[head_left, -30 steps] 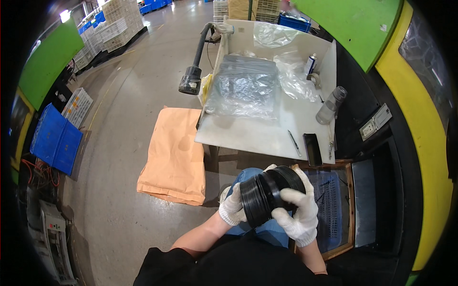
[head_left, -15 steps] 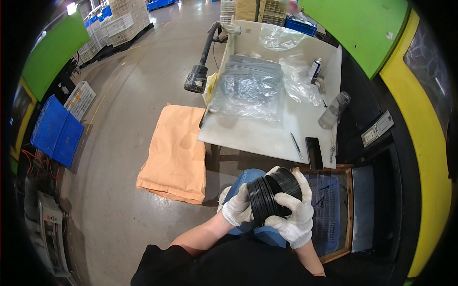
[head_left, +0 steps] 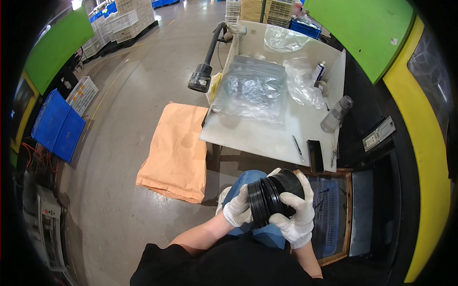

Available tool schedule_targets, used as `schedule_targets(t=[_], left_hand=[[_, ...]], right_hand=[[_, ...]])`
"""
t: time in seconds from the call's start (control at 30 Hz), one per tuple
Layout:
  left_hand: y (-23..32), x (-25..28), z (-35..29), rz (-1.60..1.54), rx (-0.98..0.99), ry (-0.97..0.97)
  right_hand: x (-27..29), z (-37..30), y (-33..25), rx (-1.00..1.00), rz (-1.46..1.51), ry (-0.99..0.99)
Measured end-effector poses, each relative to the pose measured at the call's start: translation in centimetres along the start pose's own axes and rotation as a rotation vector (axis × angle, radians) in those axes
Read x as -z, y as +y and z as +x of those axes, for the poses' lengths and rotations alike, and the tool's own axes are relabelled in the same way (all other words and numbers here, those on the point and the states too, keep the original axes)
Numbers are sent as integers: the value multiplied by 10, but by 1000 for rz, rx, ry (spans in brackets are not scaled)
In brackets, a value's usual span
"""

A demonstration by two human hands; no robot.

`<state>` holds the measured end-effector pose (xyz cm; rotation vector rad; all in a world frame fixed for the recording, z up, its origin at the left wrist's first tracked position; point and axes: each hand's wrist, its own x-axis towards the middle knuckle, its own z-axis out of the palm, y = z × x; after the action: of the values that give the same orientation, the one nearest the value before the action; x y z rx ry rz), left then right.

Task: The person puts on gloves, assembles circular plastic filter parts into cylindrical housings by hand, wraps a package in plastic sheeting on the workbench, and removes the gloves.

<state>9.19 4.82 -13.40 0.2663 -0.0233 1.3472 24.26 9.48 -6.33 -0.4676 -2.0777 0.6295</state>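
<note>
Over my lap I hold a bundle of black round ring-like parts with thin ridged edges, split into two stacks. My left hand (head_left: pixel 237 208), in a white knit glove, is closed round the left stack (head_left: pixel 259 205). My right hand (head_left: pixel 296 217), gloved the same way, grips the right stack (head_left: pixel 289 182), thumb and fingers on opposite sides. The stacks meet at an angle, with a few rings tilted between them. Part of the left fingers is hidden behind the rings.
Ahead stands a white worktable (head_left: pixel 257 138) with clear plastic bags (head_left: pixel 253 88), a bottle (head_left: pixel 337 114), a spray can (head_left: pixel 319 71), a pen (head_left: pixel 297 148) and a phone (head_left: pixel 315 156). A peach paper sack (head_left: pixel 176 148) lies left. A blue basket (head_left: pixel 327 214) sits low right, beside machine panels.
The rings have shifted between my hands: several in the middle now lean apart from the left stack, and the gap between the stacks looks different. Both hands keep their grip.
</note>
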Motion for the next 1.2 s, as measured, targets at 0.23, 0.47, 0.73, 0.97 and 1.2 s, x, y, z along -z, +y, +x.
schedule_targets(t=[0.23, 0.47, 0.73, 0.97, 1.2], left_hand=[[-2, 7, -2, -43, 4, -1], [-2, -1, -3, 9, 35, 39], [2, -7, -3, 9, 18, -3], [-3, 3, -10, 82, 11, 150], [1, -16, -7, 198, -29, 175]], right_hand=[[2, 1, -1, -41, 79, -35], [-6, -4, -4, -67, -21, 4], [-5, -5, -7, -117, -30, 22], [-3, -2, -10, -110, -57, -47], [-5, -1, -11, -146, 19, -34]])
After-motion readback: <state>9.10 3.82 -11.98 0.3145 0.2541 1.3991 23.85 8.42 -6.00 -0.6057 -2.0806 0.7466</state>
